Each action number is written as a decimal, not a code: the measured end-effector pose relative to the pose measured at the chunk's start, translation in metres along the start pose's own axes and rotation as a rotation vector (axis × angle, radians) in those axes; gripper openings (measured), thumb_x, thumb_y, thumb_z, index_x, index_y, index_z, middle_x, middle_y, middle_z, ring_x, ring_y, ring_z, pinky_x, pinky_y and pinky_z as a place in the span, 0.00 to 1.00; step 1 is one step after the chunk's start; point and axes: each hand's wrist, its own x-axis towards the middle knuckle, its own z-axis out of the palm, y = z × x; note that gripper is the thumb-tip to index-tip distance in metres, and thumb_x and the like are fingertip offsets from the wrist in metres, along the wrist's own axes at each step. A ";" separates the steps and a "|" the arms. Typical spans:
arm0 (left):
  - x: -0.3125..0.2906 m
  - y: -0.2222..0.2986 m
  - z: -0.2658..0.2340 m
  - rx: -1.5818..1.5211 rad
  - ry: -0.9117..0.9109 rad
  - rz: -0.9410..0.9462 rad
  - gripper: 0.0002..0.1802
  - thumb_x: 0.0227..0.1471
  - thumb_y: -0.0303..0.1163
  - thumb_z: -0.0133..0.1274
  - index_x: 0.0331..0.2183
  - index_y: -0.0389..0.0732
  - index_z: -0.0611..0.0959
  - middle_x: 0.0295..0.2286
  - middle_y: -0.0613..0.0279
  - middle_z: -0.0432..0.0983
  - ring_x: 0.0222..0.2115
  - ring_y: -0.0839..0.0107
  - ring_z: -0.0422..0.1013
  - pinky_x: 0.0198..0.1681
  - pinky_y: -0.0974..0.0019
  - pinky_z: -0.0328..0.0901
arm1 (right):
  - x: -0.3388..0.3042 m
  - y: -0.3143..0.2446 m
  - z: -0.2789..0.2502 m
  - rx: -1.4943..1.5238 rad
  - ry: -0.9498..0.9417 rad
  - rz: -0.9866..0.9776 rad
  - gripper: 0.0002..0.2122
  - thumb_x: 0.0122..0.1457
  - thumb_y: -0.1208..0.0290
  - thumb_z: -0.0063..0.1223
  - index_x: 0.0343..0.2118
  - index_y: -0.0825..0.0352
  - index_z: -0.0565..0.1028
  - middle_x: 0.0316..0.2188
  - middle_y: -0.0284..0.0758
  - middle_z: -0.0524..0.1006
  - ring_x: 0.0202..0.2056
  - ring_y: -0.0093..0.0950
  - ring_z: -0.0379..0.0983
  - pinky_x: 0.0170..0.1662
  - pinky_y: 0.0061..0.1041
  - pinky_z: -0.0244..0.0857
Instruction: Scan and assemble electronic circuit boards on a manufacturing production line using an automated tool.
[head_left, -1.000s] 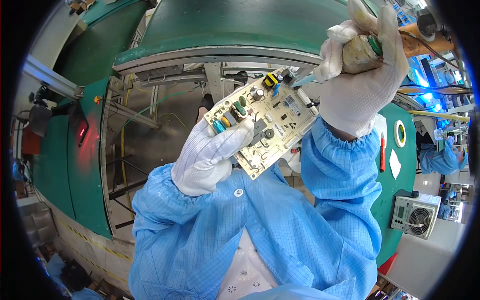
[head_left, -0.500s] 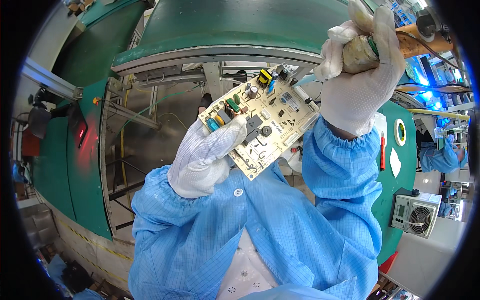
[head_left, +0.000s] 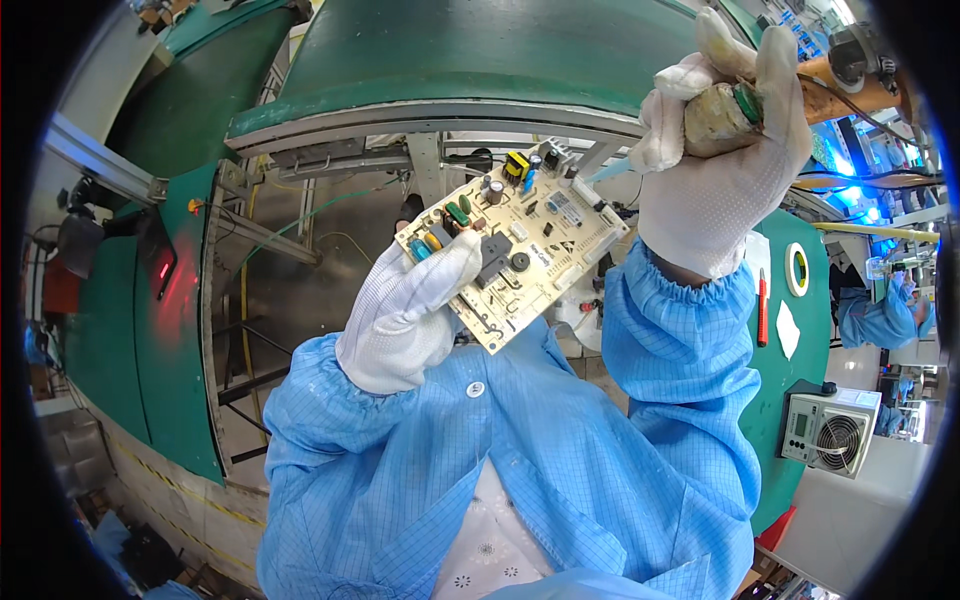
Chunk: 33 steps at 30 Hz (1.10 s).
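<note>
My left hand (head_left: 405,310), in a white glove, grips a cream printed circuit board (head_left: 540,275) by its left edge, thumb on top. The board is tilted in front of my chest. It carries a yellow-and-black transformer (head_left: 516,167), several capacitors and a round black buzzer (head_left: 520,262). Above the board's right end, my gloved right hand (head_left: 735,150) is raised and closed around a worn, beige, rounded thing (head_left: 715,122) with a green patch. It looks wrapped in tape; its kind I cannot make out. The right hand is apart from the board.
A green conveyor (head_left: 470,50) with a metal frame runs across the far side. On the green table (head_left: 795,380) at right lie a red pen-like tool (head_left: 763,315), a tape roll (head_left: 797,270) and a fan unit (head_left: 832,430). An orange-brown tube (head_left: 850,95) is beside my right hand.
The board has shifted slightly left and tilted a little in my left hand. The gap between it and my right hand has grown. My right hand keeps its hold and has barely moved.
</note>
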 end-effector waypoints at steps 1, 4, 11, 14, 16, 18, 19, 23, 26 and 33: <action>0.003 0.005 0.003 -0.483 0.145 -0.288 0.17 0.52 0.23 0.54 0.45 0.35 0.75 0.39 0.60 0.75 0.40 0.69 0.74 0.45 0.63 0.71 | 0.000 0.001 -0.001 -0.009 -0.046 -0.026 0.15 0.57 0.81 0.51 0.49 0.69 0.71 0.26 0.36 0.74 0.21 0.20 0.70 0.20 0.14 0.67; 0.019 0.032 0.001 -1.217 0.267 -0.690 0.15 0.54 0.25 0.53 0.45 0.35 0.75 0.36 0.61 0.76 0.38 0.71 0.74 0.44 0.65 0.73 | -0.004 -0.002 0.004 -0.027 -0.137 -0.072 0.15 0.56 0.82 0.52 0.48 0.69 0.72 0.25 0.35 0.74 0.21 0.20 0.71 0.21 0.15 0.69; 0.012 0.021 -0.003 -1.197 0.306 -0.643 0.17 0.55 0.26 0.52 0.47 0.34 0.73 0.41 0.55 0.74 0.42 0.65 0.74 0.44 0.62 0.73 | -0.006 -0.025 0.024 -0.404 0.103 0.202 0.15 0.65 0.66 0.39 0.42 0.75 0.72 0.23 0.34 0.71 0.20 0.21 0.68 0.17 0.15 0.61; 0.013 0.024 -0.008 -1.211 0.253 -0.637 0.20 0.57 0.29 0.49 0.50 0.34 0.69 0.47 0.52 0.70 0.47 0.62 0.71 0.49 0.61 0.70 | -0.006 -0.014 0.024 -0.289 0.153 0.170 0.17 0.66 0.64 0.37 0.39 0.75 0.73 0.22 0.34 0.70 0.19 0.21 0.67 0.17 0.16 0.61; 0.012 0.024 -0.010 -1.233 0.195 -0.614 0.22 0.59 0.32 0.46 0.53 0.34 0.66 0.51 0.50 0.67 0.51 0.61 0.68 0.54 0.61 0.67 | -0.005 -0.014 0.026 -0.087 0.241 0.229 0.17 0.66 0.64 0.36 0.37 0.75 0.73 0.22 0.34 0.70 0.18 0.21 0.66 0.17 0.17 0.61; 0.007 0.017 -0.011 -1.274 0.245 -0.593 0.23 0.59 0.33 0.47 0.53 0.33 0.66 0.51 0.48 0.68 0.51 0.60 0.68 0.53 0.59 0.68 | -0.004 -0.021 0.032 -0.240 0.252 0.227 0.17 0.66 0.65 0.37 0.37 0.75 0.74 0.22 0.34 0.71 0.18 0.20 0.66 0.17 0.17 0.61; 0.007 0.019 -0.011 -1.275 0.246 -0.592 0.23 0.59 0.33 0.47 0.53 0.33 0.66 0.51 0.48 0.68 0.51 0.60 0.68 0.53 0.59 0.68 | -0.003 -0.023 0.030 -0.240 0.251 0.227 0.17 0.66 0.65 0.37 0.37 0.75 0.74 0.22 0.34 0.71 0.18 0.20 0.66 0.17 0.17 0.61; 0.008 0.025 -0.010 -1.250 0.217 -0.602 0.23 0.58 0.33 0.48 0.53 0.33 0.66 0.50 0.48 0.68 0.50 0.59 0.68 0.52 0.59 0.69 | -0.004 -0.027 0.026 -0.268 0.152 0.234 0.19 0.66 0.61 0.37 0.38 0.75 0.75 0.21 0.35 0.72 0.15 0.20 0.65 0.16 0.17 0.60; 0.008 0.026 -0.009 -1.259 0.216 -0.606 0.23 0.58 0.33 0.48 0.53 0.33 0.66 0.50 0.48 0.69 0.50 0.59 0.69 0.52 0.59 0.69 | -0.003 -0.021 0.037 -0.577 0.169 0.017 0.22 0.65 0.56 0.38 0.38 0.73 0.76 0.19 0.35 0.72 0.12 0.20 0.64 0.13 0.17 0.57; 0.013 0.029 -0.026 -1.430 0.304 -0.655 0.20 0.54 0.24 0.51 0.49 0.32 0.71 0.45 0.49 0.72 0.44 0.59 0.73 0.48 0.60 0.70 | 0.007 -0.023 0.019 0.068 0.335 0.478 0.29 0.60 0.45 0.38 0.43 0.71 0.74 0.26 0.37 0.73 0.18 0.25 0.66 0.18 0.21 0.56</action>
